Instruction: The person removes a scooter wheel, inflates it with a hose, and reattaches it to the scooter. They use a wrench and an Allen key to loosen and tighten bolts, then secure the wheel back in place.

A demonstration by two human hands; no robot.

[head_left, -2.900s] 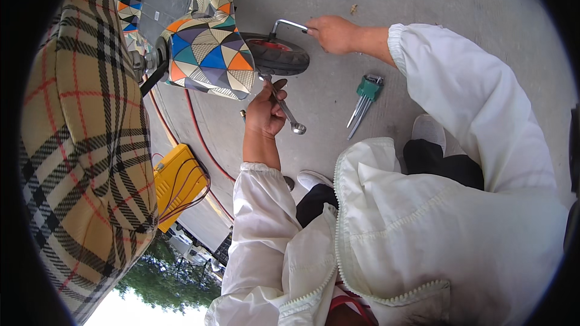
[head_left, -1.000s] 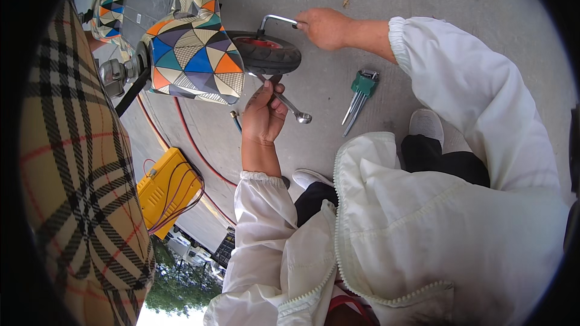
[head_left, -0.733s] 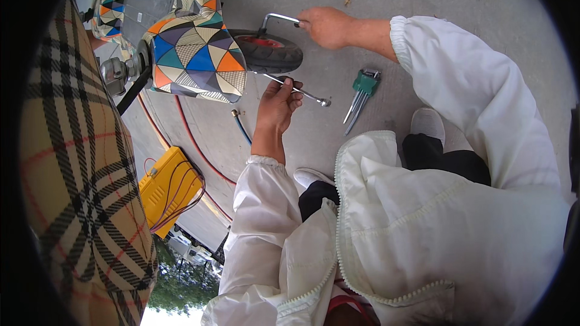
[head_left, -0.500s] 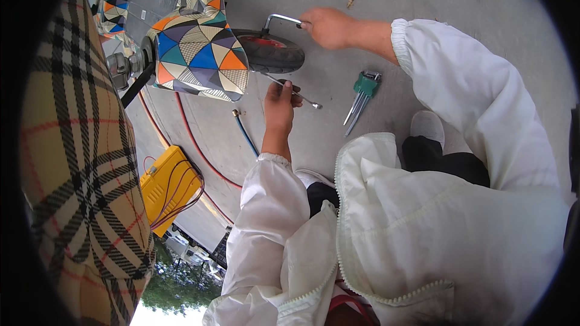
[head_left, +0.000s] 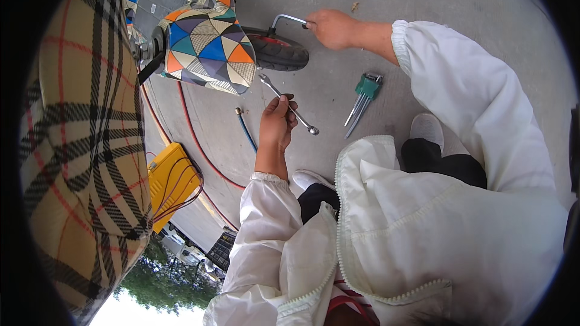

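My left hand point(head_left: 276, 124) is closed around the shank of a combination wrench point(head_left: 270, 86), whose open end points toward the patterned body panel point(head_left: 208, 48) of a scooter. The wrench stands apart from the wheel. My right hand point(head_left: 332, 28) is closed on the end of a bent silver hex key point(head_left: 289, 17). The hex key's other end reaches down to the middle of the black scooter wheel point(head_left: 293, 55), beside its red rim; where its tip sits is hidden. A green holder of hex keys point(head_left: 369, 86) lies on the concrete nearby.
Plaid fabric point(head_left: 84, 145) fills the left side. A yellow box point(head_left: 172, 184) with cables sits on the ground at lower left. A red hose point(head_left: 196, 139) and a blue hose with a brass end point(head_left: 244, 127) cross the floor. My white shoes point(head_left: 426, 130) are close by.
My left hand has drawn the wrench back from the wheel and tilted it, so its open end now shows. My right hand stays on the hex key. The view has shifted slightly.
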